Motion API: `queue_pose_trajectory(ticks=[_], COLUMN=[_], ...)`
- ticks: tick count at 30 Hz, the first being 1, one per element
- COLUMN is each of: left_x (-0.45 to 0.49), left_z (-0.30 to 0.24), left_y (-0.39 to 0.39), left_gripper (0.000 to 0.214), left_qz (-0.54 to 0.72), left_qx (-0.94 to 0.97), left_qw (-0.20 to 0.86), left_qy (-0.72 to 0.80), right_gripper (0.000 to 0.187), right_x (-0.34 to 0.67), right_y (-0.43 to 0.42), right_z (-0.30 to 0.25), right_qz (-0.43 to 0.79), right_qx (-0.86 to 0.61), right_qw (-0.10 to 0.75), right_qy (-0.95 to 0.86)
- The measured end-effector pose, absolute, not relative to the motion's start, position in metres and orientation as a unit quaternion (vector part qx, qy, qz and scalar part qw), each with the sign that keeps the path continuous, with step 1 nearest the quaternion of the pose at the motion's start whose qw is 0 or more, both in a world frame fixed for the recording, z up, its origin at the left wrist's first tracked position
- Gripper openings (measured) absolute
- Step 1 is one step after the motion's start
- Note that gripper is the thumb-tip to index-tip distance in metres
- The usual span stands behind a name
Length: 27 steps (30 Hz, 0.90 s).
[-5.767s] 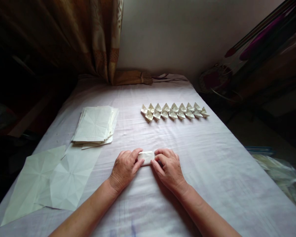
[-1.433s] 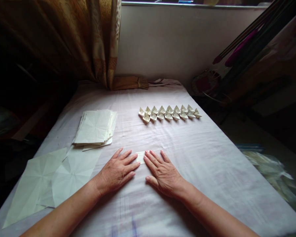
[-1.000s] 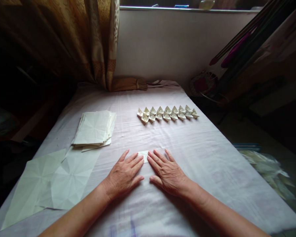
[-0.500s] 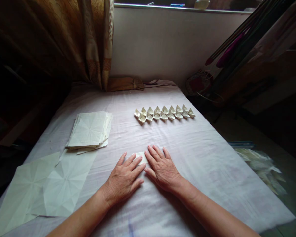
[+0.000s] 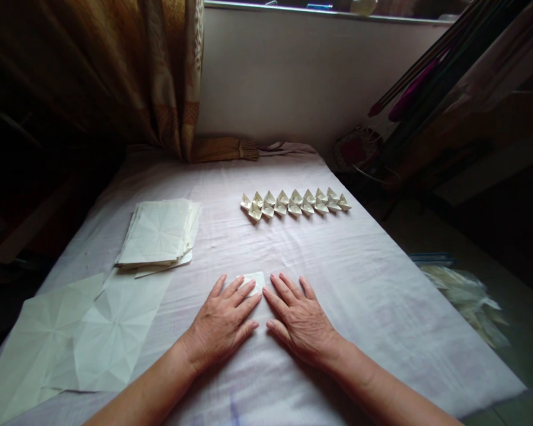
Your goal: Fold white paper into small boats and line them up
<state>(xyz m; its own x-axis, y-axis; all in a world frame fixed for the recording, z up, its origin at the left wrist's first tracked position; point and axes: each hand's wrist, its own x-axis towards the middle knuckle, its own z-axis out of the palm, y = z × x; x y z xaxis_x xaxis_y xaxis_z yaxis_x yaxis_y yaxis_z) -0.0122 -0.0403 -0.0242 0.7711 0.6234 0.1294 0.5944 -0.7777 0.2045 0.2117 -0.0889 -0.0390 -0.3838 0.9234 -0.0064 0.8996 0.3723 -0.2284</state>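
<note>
A small folded piece of white paper (image 5: 256, 280) lies flat on the cloth-covered table. My left hand (image 5: 224, 316) rests over its left and near parts with fingers spread, hiding some of it. Just off its right edge, my right hand (image 5: 299, 313) lies palm down on the cloth, fingers apart and holding nothing. Beyond both hands, several small pointed paper boats (image 5: 294, 204) stand in two close rows.
To the left is a stack of creased paper sheets (image 5: 155, 234). Nearer me, loose creased sheets (image 5: 111, 331) overlap. A brown curtain (image 5: 173, 89) hangs at the back left. Past the table's right edge, a plastic bag (image 5: 464, 296) sits lower down.
My right hand has slid right and slightly toward me, off the folded paper, uncovering its right end. My left hand has stayed nearly still on it.
</note>
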Motion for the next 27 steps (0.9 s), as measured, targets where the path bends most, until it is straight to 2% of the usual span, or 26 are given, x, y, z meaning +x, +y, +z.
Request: queue_pose_trajectory(ticks=[15, 27], left_x=[-0.033, -0.046], left_z=[-0.026, -0.016], left_y=[-0.039, -0.038], left_gripper=[0.048, 0.037], left_qz=[0.081, 0.088], left_qx=[0.950, 0.935], left_qw=[0.062, 0.084], left_qy=[0.294, 0.332], right_gripper=[0.053, 0.054], right_x=[0.199, 0.199], right_y=[-0.061, -0.063], right_z=[-0.035, -0.042], right_qz=[0.070, 0.071], right_qx=[-0.583, -0.589], right_qw=[0.068, 0.087], right_qy=[-0.807, -0.801])
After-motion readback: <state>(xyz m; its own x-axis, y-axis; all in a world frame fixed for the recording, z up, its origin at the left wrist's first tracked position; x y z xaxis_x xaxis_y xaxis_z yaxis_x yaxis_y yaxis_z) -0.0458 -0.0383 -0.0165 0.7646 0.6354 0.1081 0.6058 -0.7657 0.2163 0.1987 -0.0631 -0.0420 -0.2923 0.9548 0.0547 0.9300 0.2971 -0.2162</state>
